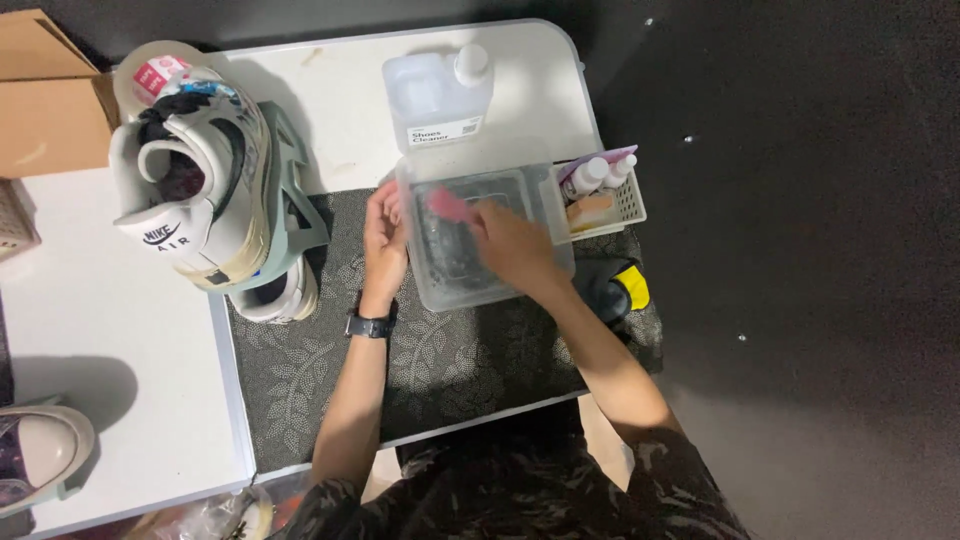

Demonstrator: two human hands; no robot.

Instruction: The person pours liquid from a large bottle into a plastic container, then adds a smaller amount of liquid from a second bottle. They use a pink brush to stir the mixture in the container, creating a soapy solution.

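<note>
A clear plastic tub (545, 205) with liquid in it sits on a dark patterned mat (450, 350). My left hand (384, 235) rests against the tub's left wall, a black watch on its wrist. Inside the tub, my right hand (512, 245) grips a pink brush (452, 207), whose pink end points left toward my left hand. A pair of worn white sneakers (205, 170) stands on a pale green shoe stand at the mat's left edge.
A translucent cleaner bottle (440, 95) stands behind the tub. A small white basket (605, 195) with bottles sits to the right, a black-and-yellow object (615, 285) below it. A cardboard box (45, 95) lies far left, another shoe (40, 450) at lower left.
</note>
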